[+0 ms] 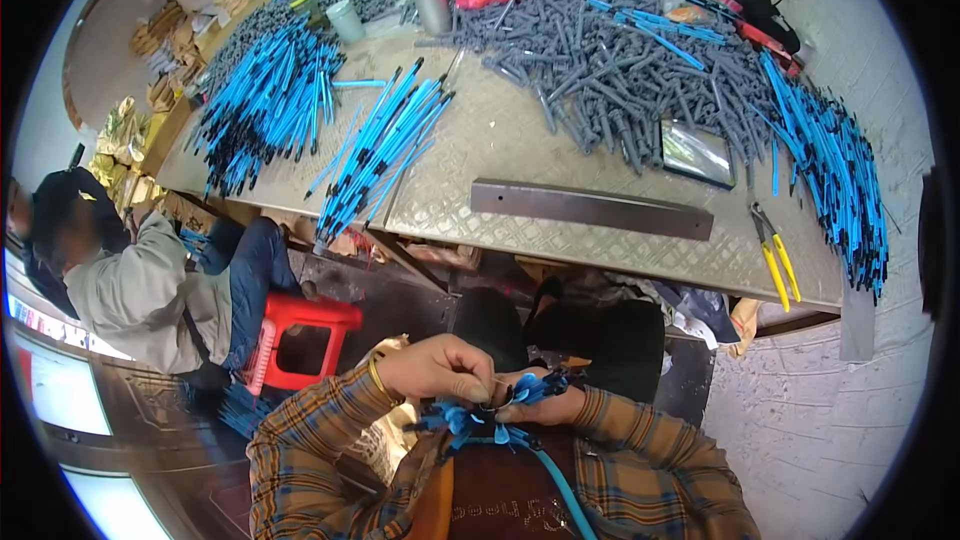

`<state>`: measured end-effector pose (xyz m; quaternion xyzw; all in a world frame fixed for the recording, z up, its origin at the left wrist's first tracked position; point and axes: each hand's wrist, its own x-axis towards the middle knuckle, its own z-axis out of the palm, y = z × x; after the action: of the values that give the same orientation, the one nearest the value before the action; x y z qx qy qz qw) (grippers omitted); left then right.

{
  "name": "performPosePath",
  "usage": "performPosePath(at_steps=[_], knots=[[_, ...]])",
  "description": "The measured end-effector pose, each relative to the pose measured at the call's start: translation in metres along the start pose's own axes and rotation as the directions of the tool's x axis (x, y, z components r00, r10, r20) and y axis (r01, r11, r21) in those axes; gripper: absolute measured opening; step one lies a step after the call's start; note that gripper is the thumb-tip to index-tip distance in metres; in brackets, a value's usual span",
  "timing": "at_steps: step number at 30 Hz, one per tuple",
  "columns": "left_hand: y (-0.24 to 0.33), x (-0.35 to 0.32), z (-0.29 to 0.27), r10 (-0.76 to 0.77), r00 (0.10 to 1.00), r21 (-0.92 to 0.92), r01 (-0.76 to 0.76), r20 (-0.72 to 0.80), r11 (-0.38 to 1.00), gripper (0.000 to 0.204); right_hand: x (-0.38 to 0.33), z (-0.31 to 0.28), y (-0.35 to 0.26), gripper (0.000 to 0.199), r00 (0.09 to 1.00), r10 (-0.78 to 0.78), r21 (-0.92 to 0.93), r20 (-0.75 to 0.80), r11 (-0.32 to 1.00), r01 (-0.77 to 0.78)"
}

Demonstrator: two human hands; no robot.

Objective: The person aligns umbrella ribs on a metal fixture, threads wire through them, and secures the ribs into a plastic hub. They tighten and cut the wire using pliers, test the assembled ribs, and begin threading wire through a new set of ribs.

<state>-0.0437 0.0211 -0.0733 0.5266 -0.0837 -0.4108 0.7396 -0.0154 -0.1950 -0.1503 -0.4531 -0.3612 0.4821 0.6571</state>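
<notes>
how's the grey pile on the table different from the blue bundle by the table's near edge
The grey pile is a wide, jumbled heap of short grey pieces pointing every way; the blue bundle is a narrow sheaf of long blue sticks with dark ends, nearly parallel. The pile lies far back on the table; the bundle reaches its near edge. Both lie loose on the table, away from the left hand and right hand.

Pliers (775, 258) at table's (520, 155) front right edge; metal bar (590, 208) left of them; pen bundles (375, 155) left; barrel heap (610, 70) behind bar.
</notes>
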Motion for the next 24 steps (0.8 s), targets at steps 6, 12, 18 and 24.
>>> performPosePath(at_steps=[6, 12, 18, 24], knots=[[0.007, 0.008, -0.004, -0.032, 0.999, 0.041, 0.032, 0.015, 0.999, 0.014, -0.003, -0.002, -0.001, 0.023, 0.994, 0.106, 0.091, -0.023, 0.991, -0.103], [0.106, 0.073, -0.040, 0.227, 0.926, 0.408, -0.090, -0.301, 0.909, 0.012, -0.005, -0.009, 0.014, 0.018, 0.995, -0.096, 0.238, -0.010, 0.967, 0.095], [0.161, 0.219, -0.150, 0.775, 0.247, 0.796, 0.367, -0.582, 0.481, 0.021, -0.015, -0.015, 0.002, 0.013, 0.993, -0.115, 0.231, 0.004, 0.967, 0.111], [0.164, 0.246, -0.168, 0.759, 0.181, 0.733, 0.467, -0.626, 0.494, 0.028, -0.024, -0.022, 0.003, 0.014, 0.988, -0.130, 0.220, -0.081, 0.965, 0.145]])
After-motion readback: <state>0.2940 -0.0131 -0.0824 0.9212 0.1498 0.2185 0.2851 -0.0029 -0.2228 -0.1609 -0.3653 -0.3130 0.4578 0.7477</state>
